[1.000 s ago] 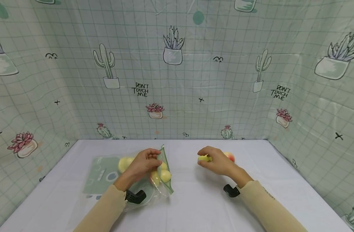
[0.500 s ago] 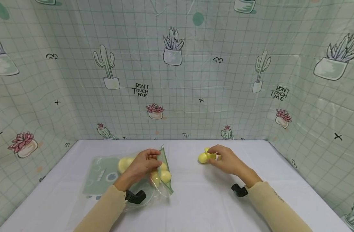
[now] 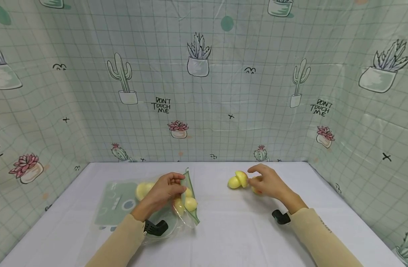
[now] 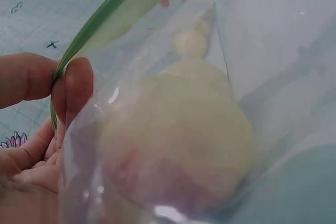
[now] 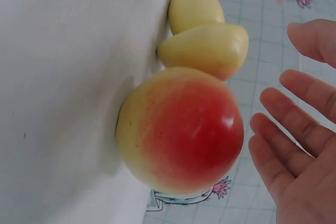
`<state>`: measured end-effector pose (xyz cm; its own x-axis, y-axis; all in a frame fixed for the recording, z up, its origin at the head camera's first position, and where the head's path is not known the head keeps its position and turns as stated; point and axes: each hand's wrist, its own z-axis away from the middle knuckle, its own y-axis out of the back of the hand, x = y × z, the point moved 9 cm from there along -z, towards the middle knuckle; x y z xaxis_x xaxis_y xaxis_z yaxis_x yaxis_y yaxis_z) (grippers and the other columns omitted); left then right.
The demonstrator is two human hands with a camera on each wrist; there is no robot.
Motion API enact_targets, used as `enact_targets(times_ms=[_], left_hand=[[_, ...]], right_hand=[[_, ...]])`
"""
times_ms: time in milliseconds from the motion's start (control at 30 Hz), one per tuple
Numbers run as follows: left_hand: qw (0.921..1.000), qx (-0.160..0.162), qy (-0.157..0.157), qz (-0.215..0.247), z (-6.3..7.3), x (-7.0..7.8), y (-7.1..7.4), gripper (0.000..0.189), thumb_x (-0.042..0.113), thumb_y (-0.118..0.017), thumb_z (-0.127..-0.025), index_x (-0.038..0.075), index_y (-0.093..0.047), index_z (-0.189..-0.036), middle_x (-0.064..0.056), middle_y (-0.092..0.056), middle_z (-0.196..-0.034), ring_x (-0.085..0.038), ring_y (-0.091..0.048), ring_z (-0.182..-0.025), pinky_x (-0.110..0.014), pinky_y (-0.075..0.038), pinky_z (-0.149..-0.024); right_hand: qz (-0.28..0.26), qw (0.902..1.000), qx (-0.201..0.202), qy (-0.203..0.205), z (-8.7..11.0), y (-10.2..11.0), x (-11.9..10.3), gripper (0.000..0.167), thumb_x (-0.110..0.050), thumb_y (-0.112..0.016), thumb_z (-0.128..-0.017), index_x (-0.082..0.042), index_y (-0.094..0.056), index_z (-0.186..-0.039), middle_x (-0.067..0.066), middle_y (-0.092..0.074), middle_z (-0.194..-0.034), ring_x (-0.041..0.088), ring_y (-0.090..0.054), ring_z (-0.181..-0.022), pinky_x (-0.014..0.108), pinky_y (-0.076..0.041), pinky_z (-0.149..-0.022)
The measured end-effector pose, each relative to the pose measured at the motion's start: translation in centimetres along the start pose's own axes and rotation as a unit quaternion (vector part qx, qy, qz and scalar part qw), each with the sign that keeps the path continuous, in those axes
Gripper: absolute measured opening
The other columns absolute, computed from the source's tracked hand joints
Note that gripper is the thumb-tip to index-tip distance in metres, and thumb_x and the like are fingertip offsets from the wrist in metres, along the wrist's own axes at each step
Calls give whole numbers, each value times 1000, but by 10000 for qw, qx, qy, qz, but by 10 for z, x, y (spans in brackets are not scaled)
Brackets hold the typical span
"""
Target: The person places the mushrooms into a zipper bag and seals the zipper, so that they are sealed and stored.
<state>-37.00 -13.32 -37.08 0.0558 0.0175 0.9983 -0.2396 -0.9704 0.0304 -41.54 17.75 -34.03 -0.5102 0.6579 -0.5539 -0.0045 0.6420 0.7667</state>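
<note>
My left hand [image 3: 164,191] pinches the green zip edge [image 3: 191,194] of a clear plastic zip bag [image 3: 118,196] between thumb and fingers. Through the film in the left wrist view shows a large yellow fruit with a reddish blush [image 4: 178,140]. Several yellow fruits lie in the bag; a small one [image 3: 190,204] is near its mouth. My right hand [image 3: 267,181], fingers apart and holding nothing, is beside a round red-and-yellow fruit [image 5: 184,129], which it partly hides in the head view. Beyond that fruit are a tapered yellow fruit [image 3: 241,179] and a rounded yellow one [image 3: 234,182].
A white-covered table [image 3: 220,233] bears everything. Behind it and at both sides hangs a grid-patterned curtain [image 3: 230,92] printed with potted plants. Black wrist devices [image 3: 280,217] sit under both forearms.
My right hand has drawn away to the right from the yellow fruits, now at the round red-and-yellow one. The two yellow fruits are now uncovered. The left hand keeps its pinch on the bag.
</note>
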Motion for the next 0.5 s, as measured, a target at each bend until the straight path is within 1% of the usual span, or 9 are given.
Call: enact_targets(times_ms=[67,167,367,500], left_hand=[[10000,-6,-2,27,0,0,0,47,-4,-64,-83,-12,-43,-124,-6,-48,-91,-13,-48,-73,-23,-45,-60],[10000,-10,-3,58,0,0,-1,46,-3,-64,-83,-11,-43,-124,-6,-47,-91,-13,-48,-73,-23,-45,-60],[10000,-24,-32,50,-1,0,-1,46,-4,-64,-83,-12,-43,-124,-6,-48,-91,-13,-48,-73,-23,-45,-60],[10000,-28,-48,14,0,0,-1,46,-3,-64,-83,-12,-43,-124,-6,-48,-91,-13,-48,-72,-23,-45,-59]], right_hand=[[113,9999,57,-69,0,2,5,32,-20,-68,-88,-7,-61,-117,9,-56,-124,34,-52,-119,52,-43,-95],[245,9996,75,-113,0,4,11,34,-22,-67,-88,-7,-61,-117,10,-56,-125,33,-47,-122,55,-38,-98],[423,9990,82,-104,-1,4,21,38,-23,-68,-87,-3,-61,-119,13,-57,-124,34,-49,-119,54,-38,-98],[486,9987,89,-141,0,4,27,40,-26,-69,-87,-2,-61,-119,14,-57,-123,34,-51,-115,53,-40,-95]])
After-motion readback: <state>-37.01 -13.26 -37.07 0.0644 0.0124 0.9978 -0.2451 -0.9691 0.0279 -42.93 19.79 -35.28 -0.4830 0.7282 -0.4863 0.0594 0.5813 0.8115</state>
